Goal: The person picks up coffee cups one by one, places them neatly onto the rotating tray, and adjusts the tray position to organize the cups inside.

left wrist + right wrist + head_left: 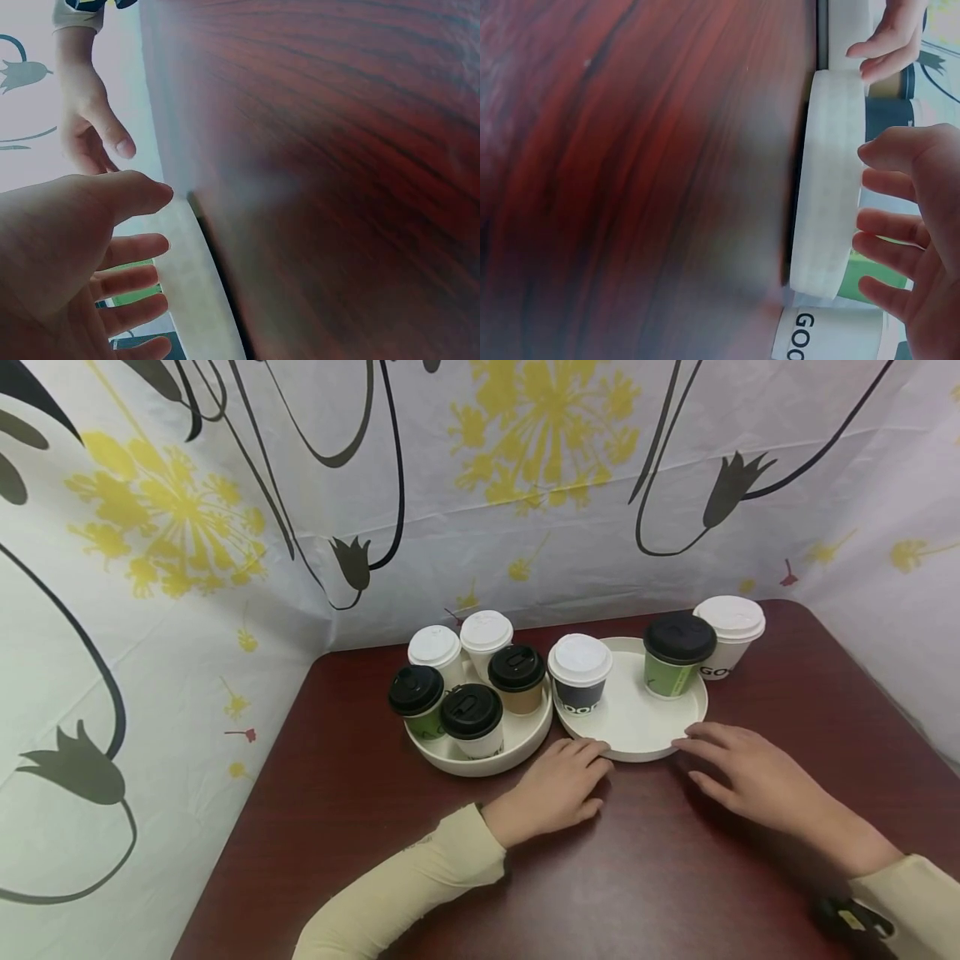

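A round white tray (626,722) on the right carries a dark-bodied paper cup with a white lid (579,672) and a green paper cup with a black lid (675,660). At its front-left edge lies my left hand (551,793), palm down with fingers loosely extended. My right hand (757,777) is at the front-right edge, fingers spread and slightly bent. Both hands hold nothing; whether the fingertips touch the rim I cannot tell. In the right wrist view the tray's side wall (829,187) stands beside the right fingers. A white cup lettered "GO" (729,635) stands behind the tray's right side.
To the left, a second round white tray (483,767) holds several lidded cups, including a brown cup with a black lid (517,681). It sits close against the right tray. Patterned white cloth (480,485) hangs behind the dark red table (622,877).
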A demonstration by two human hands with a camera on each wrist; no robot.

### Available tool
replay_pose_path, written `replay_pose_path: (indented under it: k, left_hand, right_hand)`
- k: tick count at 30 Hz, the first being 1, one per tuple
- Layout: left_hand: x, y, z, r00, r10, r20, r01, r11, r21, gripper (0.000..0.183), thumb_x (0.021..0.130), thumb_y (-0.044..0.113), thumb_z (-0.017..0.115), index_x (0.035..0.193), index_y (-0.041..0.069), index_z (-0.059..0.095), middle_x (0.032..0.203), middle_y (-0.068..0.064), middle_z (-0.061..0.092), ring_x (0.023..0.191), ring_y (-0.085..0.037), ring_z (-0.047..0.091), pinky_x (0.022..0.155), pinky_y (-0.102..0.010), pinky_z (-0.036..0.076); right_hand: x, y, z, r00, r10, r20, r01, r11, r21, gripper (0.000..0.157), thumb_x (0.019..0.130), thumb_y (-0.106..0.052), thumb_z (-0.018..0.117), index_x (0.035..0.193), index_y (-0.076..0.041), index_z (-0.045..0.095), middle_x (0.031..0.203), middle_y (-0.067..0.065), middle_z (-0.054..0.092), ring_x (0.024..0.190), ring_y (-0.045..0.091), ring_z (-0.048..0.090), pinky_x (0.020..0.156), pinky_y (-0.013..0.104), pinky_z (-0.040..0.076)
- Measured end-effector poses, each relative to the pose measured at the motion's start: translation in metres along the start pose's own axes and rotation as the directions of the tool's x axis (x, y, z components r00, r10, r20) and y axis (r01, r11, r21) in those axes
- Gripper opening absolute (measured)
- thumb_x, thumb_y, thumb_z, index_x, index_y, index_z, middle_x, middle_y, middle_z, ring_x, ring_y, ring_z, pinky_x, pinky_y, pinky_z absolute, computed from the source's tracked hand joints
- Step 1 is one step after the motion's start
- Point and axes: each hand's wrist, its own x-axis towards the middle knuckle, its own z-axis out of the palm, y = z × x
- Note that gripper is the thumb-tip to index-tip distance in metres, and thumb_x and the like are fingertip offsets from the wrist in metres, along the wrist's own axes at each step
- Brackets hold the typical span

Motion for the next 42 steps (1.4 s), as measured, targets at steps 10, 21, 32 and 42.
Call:
replay_pose_path:
  k: [10, 21, 32, 42]
  left_hand:
    - [0.0, -0.007, 0.0, 0.999, -0.027, -0.032, 0.026, 0.999, -0.021, 0.055, 0.092, 0.045, 0.064, 0.139, 0.021, 0.05, 0.136, 0.003, 0.05, 0.132, -0.015, 0.049, 0.112, -0.033, 0.042]
    - [0.0, -0.01, 0.001, 0.997, -0.068, -0.031, 0.068, 0.998, -0.016, 0.062, 0.09, 0.047, 0.066, 0.14, 0.016, 0.046, 0.133, 0.001, 0.052, 0.13, -0.016, 0.051, 0.111, -0.032, 0.042]
    - [-0.001, -0.013, 0.002, 0.997, -0.072, -0.025, 0.072, 0.997, -0.015, 0.066, 0.09, 0.045, 0.066, 0.146, 0.016, 0.045, 0.135, 0.0, 0.052, 0.133, -0.017, 0.049, 0.113, -0.033, 0.041]
    - [-0.001, -0.015, 0.002, 0.995, -0.099, -0.009, 0.099, 0.995, -0.015, 0.065, 0.091, 0.048, 0.065, 0.144, 0.016, 0.046, 0.134, -0.001, 0.051, 0.133, -0.017, 0.049, 0.114, -0.033, 0.04]
  right_hand:
    - [-0.002, 0.008, 0.0, 0.999, 0.041, 0.016, -0.04, 0.999, -0.018, 0.049, 0.071, -0.016, 0.08, 0.119, -0.011, 0.069, 0.118, 0.014, 0.064, 0.103, 0.034, 0.065, 0.086, 0.052, 0.05]
    - [-0.002, 0.011, 0.0, 0.998, 0.054, 0.017, -0.054, 0.998, -0.015, 0.048, 0.073, -0.015, 0.08, 0.12, -0.011, 0.068, 0.121, 0.014, 0.063, 0.105, 0.035, 0.064, 0.088, 0.052, 0.048]
    - [-0.002, 0.014, 0.0, 0.996, 0.079, 0.045, -0.079, 0.997, -0.019, 0.048, 0.074, -0.016, 0.08, 0.121, -0.012, 0.068, 0.123, 0.014, 0.062, 0.104, 0.036, 0.065, 0.086, 0.054, 0.049]
    - [-0.003, 0.017, 0.001, 0.995, 0.093, 0.039, -0.093, 0.996, -0.016, 0.049, 0.074, -0.015, 0.08, 0.122, -0.011, 0.067, 0.125, 0.014, 0.061, 0.103, 0.037, 0.066, 0.084, 0.055, 0.05]
